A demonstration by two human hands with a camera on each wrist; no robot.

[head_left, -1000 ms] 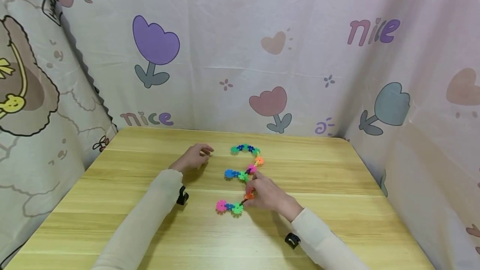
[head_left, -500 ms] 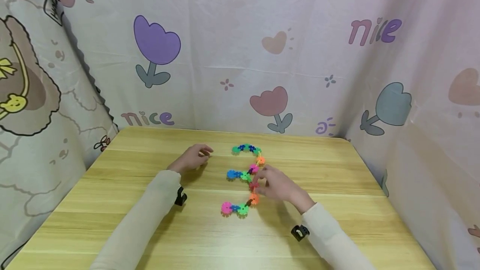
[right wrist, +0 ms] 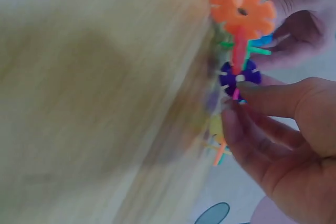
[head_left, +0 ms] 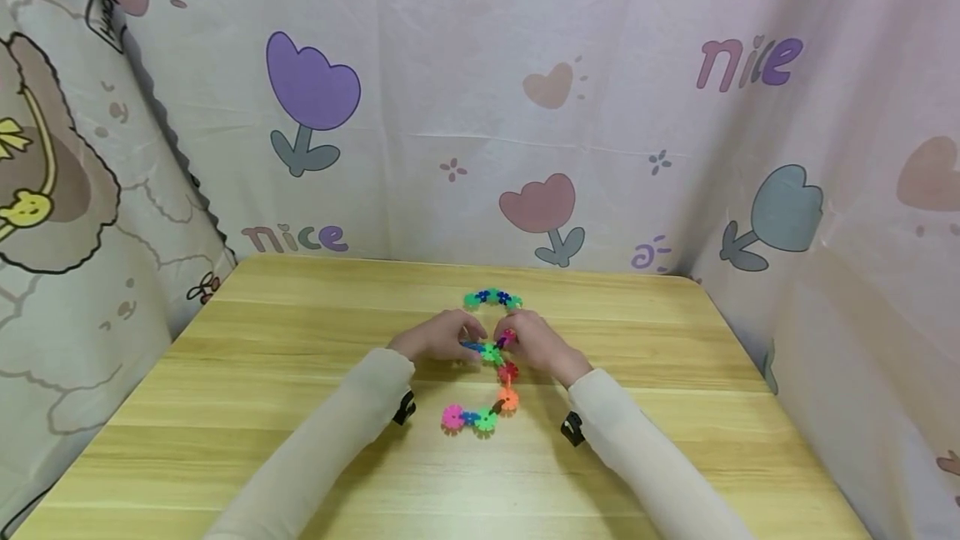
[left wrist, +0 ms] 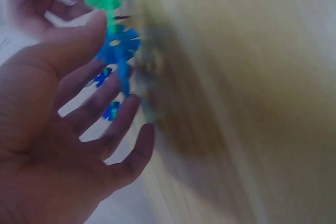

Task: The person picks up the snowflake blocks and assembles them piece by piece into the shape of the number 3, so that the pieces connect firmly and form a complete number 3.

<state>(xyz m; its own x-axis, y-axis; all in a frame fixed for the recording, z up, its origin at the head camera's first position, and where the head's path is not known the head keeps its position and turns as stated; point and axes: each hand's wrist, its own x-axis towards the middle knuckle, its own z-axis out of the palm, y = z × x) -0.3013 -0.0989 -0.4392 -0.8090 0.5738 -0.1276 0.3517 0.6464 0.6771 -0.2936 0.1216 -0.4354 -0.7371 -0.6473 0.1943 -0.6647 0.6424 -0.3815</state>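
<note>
Left hand (head_left: pixel 438 338) has loosely curled fingers touching the blue piece (left wrist: pixel 118 45) of the chain (head_left: pixel 491 352). Right hand (head_left: pixel 534 342) pinches the chain's middle, hiding some links. Both hands meet over it on the table (head_left: pixel 675 440); curtain (head_left: pixel 480 107) beyond.

Both hands (head_left: pixel 487 338) hide chain (head_left: pixel 491 352) middle — wrist views motion-blurred.
</note>
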